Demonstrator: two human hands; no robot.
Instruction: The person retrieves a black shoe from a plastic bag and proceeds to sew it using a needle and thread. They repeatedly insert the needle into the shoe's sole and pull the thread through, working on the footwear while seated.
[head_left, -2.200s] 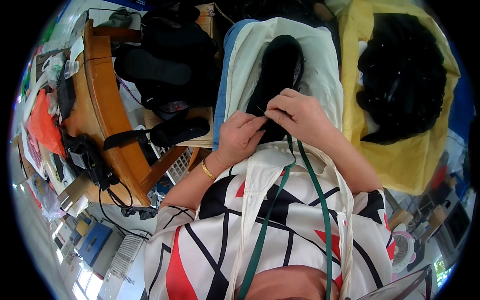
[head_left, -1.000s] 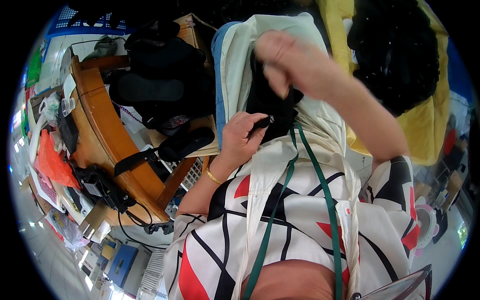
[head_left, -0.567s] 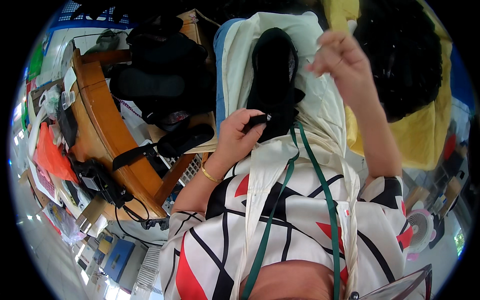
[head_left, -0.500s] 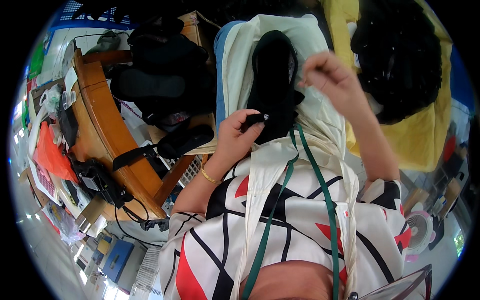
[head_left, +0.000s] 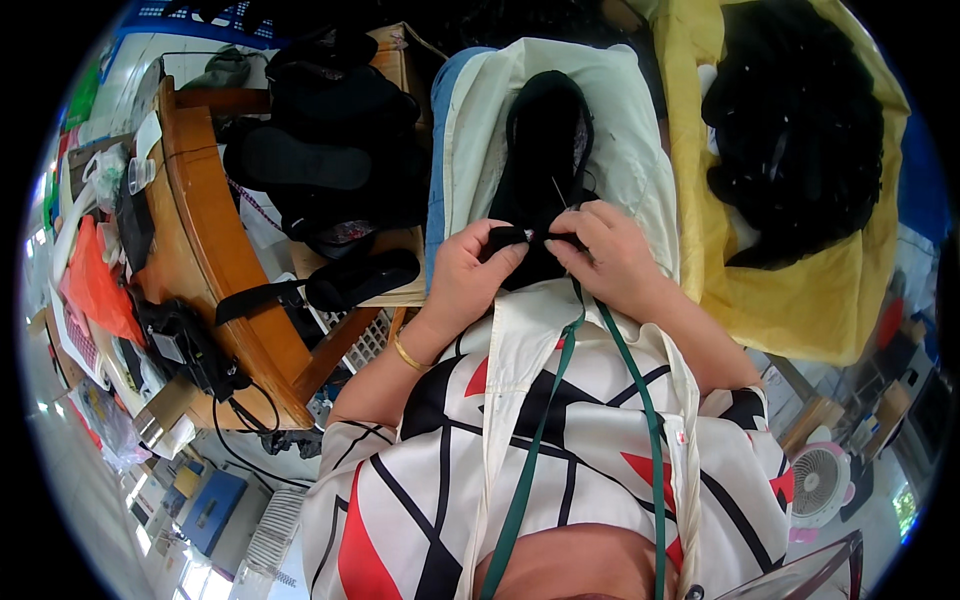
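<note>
A black shoe upper (head_left: pixel 545 150) lies on a cream apron cloth (head_left: pixel 630 150) over my lap. My left hand (head_left: pixel 470 275) pinches the black strap at the shoe's near end. My right hand (head_left: pixel 605 255) is closed beside it, fingertips meeting the left hand's, and pinches a thin needle (head_left: pixel 558 192) that sticks up from the strap. A green lanyard (head_left: pixel 545 400) hangs down my chest.
A wooden table (head_left: pixel 215 250) on the left carries black shoe soles (head_left: pixel 300 165) and a black strap. A yellow sheet (head_left: pixel 790 290) on the right holds a heap of black shoe parts (head_left: pixel 795 120). A small white fan (head_left: pixel 820 480) stands at lower right.
My right hand, raised high and out to the right a second ago, has come back down to the strap next to my left hand, which stayed in place.
</note>
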